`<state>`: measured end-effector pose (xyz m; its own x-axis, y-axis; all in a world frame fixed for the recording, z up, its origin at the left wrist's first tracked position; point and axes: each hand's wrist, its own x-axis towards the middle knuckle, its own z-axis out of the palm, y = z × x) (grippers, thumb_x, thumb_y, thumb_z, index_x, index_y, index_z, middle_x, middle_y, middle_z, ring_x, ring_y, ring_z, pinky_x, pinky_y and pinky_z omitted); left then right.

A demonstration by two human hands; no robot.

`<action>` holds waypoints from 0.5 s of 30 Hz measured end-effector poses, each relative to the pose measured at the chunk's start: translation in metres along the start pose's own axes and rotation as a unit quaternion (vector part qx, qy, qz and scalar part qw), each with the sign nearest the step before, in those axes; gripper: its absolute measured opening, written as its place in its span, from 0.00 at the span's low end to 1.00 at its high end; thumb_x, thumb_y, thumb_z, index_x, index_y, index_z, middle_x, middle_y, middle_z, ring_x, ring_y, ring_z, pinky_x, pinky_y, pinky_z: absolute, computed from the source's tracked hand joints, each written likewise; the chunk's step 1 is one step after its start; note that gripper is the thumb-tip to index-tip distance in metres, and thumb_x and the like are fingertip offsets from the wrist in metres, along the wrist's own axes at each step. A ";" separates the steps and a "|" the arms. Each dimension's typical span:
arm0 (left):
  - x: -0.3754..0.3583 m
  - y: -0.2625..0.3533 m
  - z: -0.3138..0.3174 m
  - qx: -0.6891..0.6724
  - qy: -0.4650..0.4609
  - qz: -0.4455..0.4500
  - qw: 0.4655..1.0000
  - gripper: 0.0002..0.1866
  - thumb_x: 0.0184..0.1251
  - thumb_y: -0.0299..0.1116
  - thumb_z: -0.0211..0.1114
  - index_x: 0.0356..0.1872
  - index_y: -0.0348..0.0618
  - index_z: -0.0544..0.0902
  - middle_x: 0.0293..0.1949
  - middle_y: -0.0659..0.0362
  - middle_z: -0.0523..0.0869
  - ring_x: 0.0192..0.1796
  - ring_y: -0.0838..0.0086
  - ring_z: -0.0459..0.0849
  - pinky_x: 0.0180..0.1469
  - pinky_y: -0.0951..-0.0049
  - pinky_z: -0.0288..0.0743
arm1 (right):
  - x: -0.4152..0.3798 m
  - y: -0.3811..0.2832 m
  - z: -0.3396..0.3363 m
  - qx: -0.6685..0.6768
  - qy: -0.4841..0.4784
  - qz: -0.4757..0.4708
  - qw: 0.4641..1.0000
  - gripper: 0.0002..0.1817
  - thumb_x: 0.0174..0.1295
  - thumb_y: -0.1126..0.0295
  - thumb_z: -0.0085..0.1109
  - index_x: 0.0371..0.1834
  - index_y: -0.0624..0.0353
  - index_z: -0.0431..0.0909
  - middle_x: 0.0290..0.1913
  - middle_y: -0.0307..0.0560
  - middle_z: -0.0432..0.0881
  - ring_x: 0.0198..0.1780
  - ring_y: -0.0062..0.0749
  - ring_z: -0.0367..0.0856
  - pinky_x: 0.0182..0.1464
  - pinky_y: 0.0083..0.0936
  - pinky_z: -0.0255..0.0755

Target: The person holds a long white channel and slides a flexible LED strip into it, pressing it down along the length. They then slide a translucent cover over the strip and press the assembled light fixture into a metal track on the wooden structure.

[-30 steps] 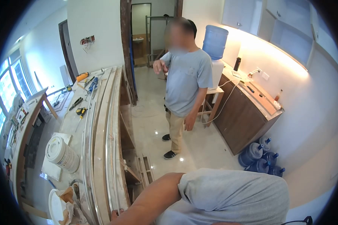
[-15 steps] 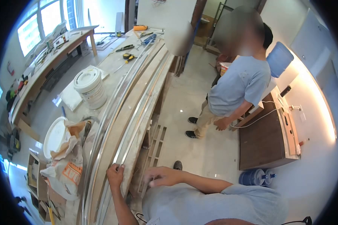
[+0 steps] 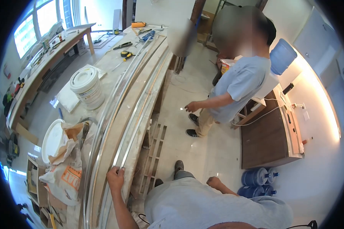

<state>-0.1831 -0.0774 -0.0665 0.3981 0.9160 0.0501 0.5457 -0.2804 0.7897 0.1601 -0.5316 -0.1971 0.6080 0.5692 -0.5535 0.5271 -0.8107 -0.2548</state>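
Observation:
My left hand (image 3: 116, 178) is closed at the near part of the long bench, its thumb and fingers pinching a long, thin metal strip (image 3: 123, 154). That strip lies lengthwise beside other strips and a wide board (image 3: 120, 128). Away from the bench, my right hand (image 3: 215, 183) hangs low at my right side with its fingers curled in. Nothing shows in it. More shiny metal profiles (image 3: 103, 131) run along the bench to the left of the board.
A white bucket (image 3: 87, 87), a torn paper sack (image 3: 67, 171) and hand tools (image 3: 126, 55) rest on the bench. Across the aisle stands a person (image 3: 237, 80) near a brown cabinet (image 3: 267, 133). Blue water bottles (image 3: 256, 179) and a wooden pallet (image 3: 154, 160) are on the floor.
My right hand has swung from near the bench out to my right side. The other person has raised a forearm toward the bench. My left hand stays on the strip.

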 end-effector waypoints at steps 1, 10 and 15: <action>-0.002 0.003 -0.001 0.000 -0.002 0.001 1.000 0.11 0.57 0.30 0.71 0.27 0.29 0.84 0.23 0.44 0.83 0.24 0.55 0.83 0.32 0.59 0.74 | 0.002 0.027 0.023 -0.028 -0.044 -0.041 0.998 0.20 0.61 0.58 0.51 0.38 0.62 0.88 0.44 0.64 0.86 0.50 0.59 0.85 0.54 0.45 0.78; -0.028 0.027 0.015 0.127 0.057 0.032 0.990 0.12 0.59 0.31 0.69 0.42 0.37 0.86 0.38 0.41 0.85 0.42 0.45 0.84 0.44 0.51 0.76 | -0.032 0.082 0.095 0.006 -0.096 0.031 0.995 0.19 0.62 0.59 0.51 0.38 0.59 0.88 0.44 0.63 0.87 0.50 0.60 0.84 0.53 0.46 0.79; -0.033 0.017 0.023 0.148 0.088 0.049 0.984 0.15 0.60 0.32 0.69 0.48 0.41 0.86 0.41 0.40 0.86 0.46 0.43 0.84 0.48 0.49 0.77 | -0.025 0.082 0.100 0.026 -0.090 0.018 0.995 0.18 0.63 0.59 0.51 0.38 0.59 0.88 0.45 0.62 0.87 0.50 0.60 0.84 0.53 0.46 0.79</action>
<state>-0.1700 -0.1187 -0.0683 0.3391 0.9088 0.2430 0.7124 -0.4168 0.5646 0.1286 -0.6262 -0.2831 0.5072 0.5094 -0.6952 0.4722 -0.8390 -0.2703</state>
